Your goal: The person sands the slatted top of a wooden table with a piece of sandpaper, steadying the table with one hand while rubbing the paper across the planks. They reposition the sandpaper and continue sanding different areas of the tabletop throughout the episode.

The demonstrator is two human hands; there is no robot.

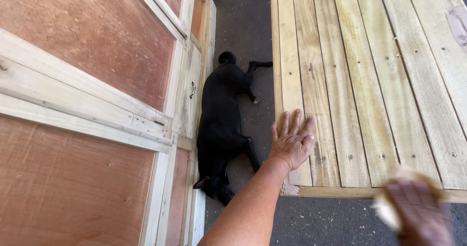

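right hand (419, 216): nearest the camera, blurred, clasping a pale pad-like thing just off the near edge of the pallet.
crate panels (87, 105): plywood and battens, standing at far left.
dog (221, 129): lies between crate and pallet; a dragged board could hit it.
left hand (292, 141): flat, fingers spread, holding nothing, on the corner slat.
pallet (379, 80): rough slats, nail heads; splinters are likely.

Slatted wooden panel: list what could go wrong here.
The black dog lies right beside the slatted wooden panel; if the panel shifts, it might be struck. The left hand rests flat on rough boards near nail heads, so splinters are possible. The right hand is blurred, holding something pale I cannot identify.
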